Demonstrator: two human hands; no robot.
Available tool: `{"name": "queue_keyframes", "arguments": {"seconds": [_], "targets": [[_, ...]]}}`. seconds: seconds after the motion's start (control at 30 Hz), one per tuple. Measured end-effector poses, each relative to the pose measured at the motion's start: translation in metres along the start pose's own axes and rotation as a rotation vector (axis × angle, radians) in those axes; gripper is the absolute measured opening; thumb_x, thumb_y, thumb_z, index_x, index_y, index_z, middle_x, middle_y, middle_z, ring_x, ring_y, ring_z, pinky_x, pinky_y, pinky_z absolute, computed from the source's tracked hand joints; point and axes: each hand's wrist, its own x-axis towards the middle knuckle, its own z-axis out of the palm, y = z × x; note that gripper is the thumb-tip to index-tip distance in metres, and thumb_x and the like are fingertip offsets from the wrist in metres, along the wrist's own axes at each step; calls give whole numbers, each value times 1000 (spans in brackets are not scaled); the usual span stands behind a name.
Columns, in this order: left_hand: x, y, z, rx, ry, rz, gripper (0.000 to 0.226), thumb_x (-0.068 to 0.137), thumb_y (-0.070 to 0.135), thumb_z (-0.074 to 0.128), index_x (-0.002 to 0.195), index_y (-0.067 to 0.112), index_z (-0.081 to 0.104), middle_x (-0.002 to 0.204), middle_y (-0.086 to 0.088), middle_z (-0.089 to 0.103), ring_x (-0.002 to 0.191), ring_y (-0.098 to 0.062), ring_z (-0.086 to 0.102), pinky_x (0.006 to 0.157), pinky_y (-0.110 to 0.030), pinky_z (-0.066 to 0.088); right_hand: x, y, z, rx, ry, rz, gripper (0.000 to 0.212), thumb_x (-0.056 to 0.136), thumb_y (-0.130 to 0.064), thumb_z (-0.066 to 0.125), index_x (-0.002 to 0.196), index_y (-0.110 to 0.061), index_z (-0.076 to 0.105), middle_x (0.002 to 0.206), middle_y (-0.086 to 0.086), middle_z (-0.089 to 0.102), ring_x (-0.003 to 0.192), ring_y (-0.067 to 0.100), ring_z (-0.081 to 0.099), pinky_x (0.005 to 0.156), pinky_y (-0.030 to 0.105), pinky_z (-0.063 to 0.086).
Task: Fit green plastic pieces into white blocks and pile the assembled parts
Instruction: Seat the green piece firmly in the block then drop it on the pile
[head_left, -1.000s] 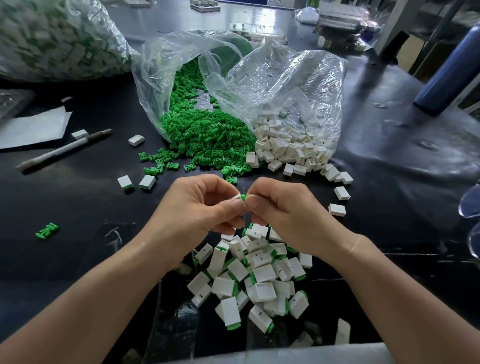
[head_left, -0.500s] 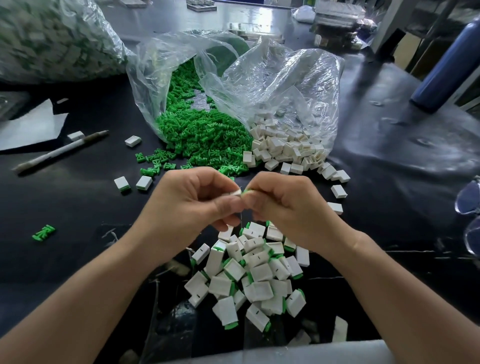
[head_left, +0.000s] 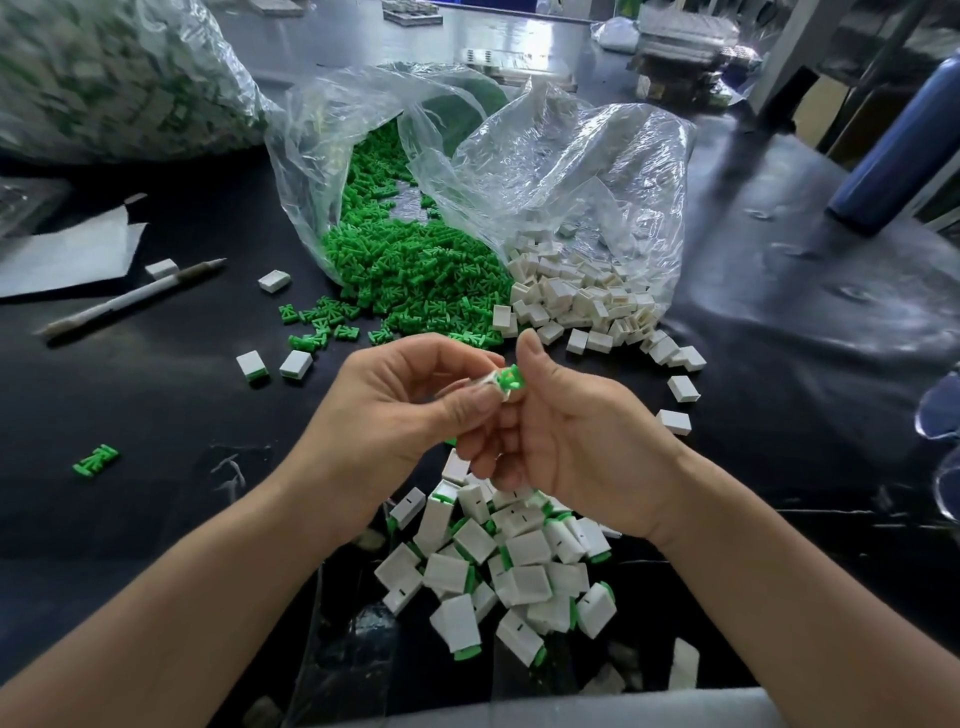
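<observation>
Nearest the viewer, the pile of assembled parts (head_left: 498, 566) lies on the black table (head_left: 156, 415), directly below both hands. Above it, the left hand (head_left: 395, 415) pinches a white block (head_left: 482, 384), mostly hidden by thumb and fingertips, with a green piece (head_left: 508, 378) standing out of its end. Half a second earlier the two hands were pressed together and only a sliver of green showed; now the right hand (head_left: 571, 441) has lifted its thumb clear, exposing the green piece. Its curled fingers lie under the part, against the left hand, but whether they grip it cannot be told. Judged from this, the piece is started in the block but not pushed home, so a final press is probably due before the drop onto the pile. Beyond, loose green pieces (head_left: 410, 275) and loose white blocks (head_left: 576, 301) spill from clear bags (head_left: 571, 171)
</observation>
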Motion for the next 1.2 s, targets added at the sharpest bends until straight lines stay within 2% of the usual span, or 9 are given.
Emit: {"name": "queue_keyframes", "arguments": {"seconds": [0.1,0.2,0.37,0.53,0.67,0.77,0.87,1.1,1.2], "targets": [[0,-1,1,10,-32,10,14,65,10,65,78,7,70,64,-9,67,53,-19,59,54,-25,53,-1,-1,1,-1,50,14,45,76,-51,35,72,-12,57,58,0,56,51,8,49,48,17,40],[0,-1,2,10,-54,24,25,69,4,62,92,-5,66,66,-21,66,54,-30,61,57,-34,56,-1,1,-1,-62,92,14,45,75,-51,37,72,-8,49,54,-4,49,49,7,42,49,19,34],[0,-1,3,16,-30,40,26,69,-1,60,93,-10,64,67,-27,64,55,-32,61,58,-35,56,-1,5,2,-115,133,-38,36,74,-49,43,64,-18,56,53,-6,45,50,7,38,50,19,31],[0,1,3,4,3,20,21,69,0,61,87,-8,65,66,-25,65,55,-35,60,57,-37,57,-1,2,-2,-95,78,-19,40,77,-50,37,71,-19,60,57,-4,47,53,8,39,52,21,30],[0,3,2,-20,8,-2,23,68,1,61,88,-11,64,79,-31,65,62,-46,60,64,-51,56,-1,2,-3,-137,66,-46,42,76,-44,41,86,-5,53,58,-4,50,54,8,40,50,18,33],[0,3,0,-13,-11,-24,23,66,-3,69,87,-10,64,74,-25,67,62,-41,62,63,-43,57,0,4,-4,-229,84,-53,67,76,-49,42,102,13,50,58,-6,50,55,7,41,51,17,35],[0,3,-1,-22,-21,-42,23,67,-1,60,86,-13,63,71,-15,70,60,-35,63,60,-35,56,0,4,-4,-315,94,-68,82,74,-53,42,117,17,43,58,-9,51,54,5,43,52,17,36],[-1,6,2,-10,18,-30,26,60,-6,69,84,-13,63,70,-11,70,56,-31,58,56,-33,56,-1,3,-2,-419,103,-84,77,76,-51,37,113,15,49,62,-7,55,56,6,48,53,18,38],[-1,4,3,-11,31,-28,26,61,2,62,82,-12,64,68,-17,68,54,-31,57,54,-32,55,-2,2,0,-421,114,-68,64,76,-51,34,96,6,56,61,-8,56,55,5,49,53,16,38]]}}
